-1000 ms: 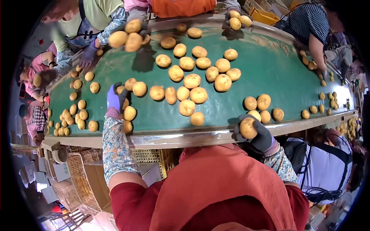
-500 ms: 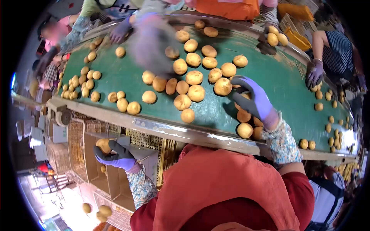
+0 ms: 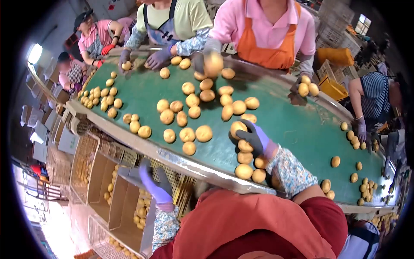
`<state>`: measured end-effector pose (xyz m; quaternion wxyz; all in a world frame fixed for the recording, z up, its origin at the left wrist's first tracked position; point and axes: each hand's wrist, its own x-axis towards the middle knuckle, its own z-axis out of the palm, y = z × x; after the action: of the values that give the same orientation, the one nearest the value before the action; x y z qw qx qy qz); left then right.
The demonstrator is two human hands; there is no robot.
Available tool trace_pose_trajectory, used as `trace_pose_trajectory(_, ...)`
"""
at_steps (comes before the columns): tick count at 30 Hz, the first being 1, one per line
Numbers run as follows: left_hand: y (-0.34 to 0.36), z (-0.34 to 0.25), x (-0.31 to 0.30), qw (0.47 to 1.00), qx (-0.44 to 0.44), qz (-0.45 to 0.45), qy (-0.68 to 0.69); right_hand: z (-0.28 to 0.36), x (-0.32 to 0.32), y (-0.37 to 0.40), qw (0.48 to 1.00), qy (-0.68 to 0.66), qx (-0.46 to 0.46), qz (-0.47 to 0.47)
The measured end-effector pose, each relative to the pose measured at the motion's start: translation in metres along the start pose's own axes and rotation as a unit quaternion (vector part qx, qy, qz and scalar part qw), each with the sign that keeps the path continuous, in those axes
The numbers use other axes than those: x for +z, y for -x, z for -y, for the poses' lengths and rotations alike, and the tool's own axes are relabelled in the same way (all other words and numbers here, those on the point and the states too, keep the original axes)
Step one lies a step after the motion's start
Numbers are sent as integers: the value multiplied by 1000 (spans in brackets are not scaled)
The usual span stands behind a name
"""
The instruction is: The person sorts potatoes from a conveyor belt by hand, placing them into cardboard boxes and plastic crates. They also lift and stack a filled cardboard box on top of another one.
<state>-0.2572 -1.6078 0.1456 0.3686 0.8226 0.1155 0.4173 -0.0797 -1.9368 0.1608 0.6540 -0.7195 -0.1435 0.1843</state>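
Your right hand [image 3: 258,140] has its fingers curled around one potato [image 3: 238,128]; it sits on their left side, roundish with no clear long axis, at the far end of a cluster reaching toward the near rail [image 3: 194,166] of the belt [image 3: 297,144]. Your left hand [image 3: 156,190], fingers spread and seemingly empty, is well apart, outside that rail beside the boxes [image 3: 123,207].

smooth potatoes [image 3: 203,133], glossy metal rim [image 3: 194,168], cardboard box [image 3: 122,203]
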Motion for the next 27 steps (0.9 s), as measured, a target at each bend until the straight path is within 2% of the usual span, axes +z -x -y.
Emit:
trace_pose_trajectory(1, 0, -22, 18, 997, 65, 32, -3, -13, -9, 6, 998, -67, 2, -6)
trace_pose_trajectory(2, 5, -35, 28, 984, 29, 143, 103, 8, -13, 29, 991, -132, 3, -22)
trace_pose_trajectory(3, 13, -56, 42, 975, 46, 182, 119, 5, -21, 44, 959, -276, 58, -13)
trace_pose_trajectory(4, 17, -85, 51, 951, 15, 255, 176, 1, -29, 59, 903, -415, 110, -2)
trace_pose_trajectory(5, 36, -77, 76, 922, -30, 308, 234, 5, -33, 71, 853, -510, 111, 22)
trace_pose_trajectory(7, 48, -115, 104, 919, 103, 311, 218, 2, -34, 89, 857, -510, 72, 17)
trace_pose_trajectory(8, 44, -130, 112, 900, 120, 374, 188, -3, -30, 97, 858, -510, 53, 15)
trace_pose_trajectory(11, 56, -171, 133, 873, 212, 408, 162, -25, -18, 129, 826, -560, 55, 41)
trace_pose_trajectory(12, 61, -180, 137, 862, 253, 413, 147, -22, -17, 137, 734, -665, 81, 108)
trace_pose_trajectory(13, 68, -185, 140, 855, 246, 441, 119, -28, -13, 147, 741, -655, 61, 136)
trace_pose_trajectory(16, 96, -178, 163, 825, 252, 486, 142, -23, -28, 182, 762, -630, 85, 126)
trace_pose_trajectory(17, 103, -186, 162, 826, 264, 473, 154, -26, -34, 191, 784, -601, 85, 127)
trace_pose_trajectory(20, 116, -191, 164, 810, 176, 518, 209, -29, -43, 210, 848, -517, 85, 81)
trace_pose_trajectory(21, 122, -191, 173, 802, 188, 528, 207, -36, -48, 213, 844, -522, 61, 107)
trace_pose_trajectory(24, 134, -201, 171, 814, 138, 494, 274, -29, -61, 229, 839, -524, 63, 134)
trace_pose_trajectory(25, 144, -199, 178, 815, 112, 469, 323, -32, -65, 233, 859, -495, 91, 96)
trace_pose_trajectory(27, 152, -205, 178, 777, -40, 470, 417, -40, -69, 239, 887, -447, 79, 84)
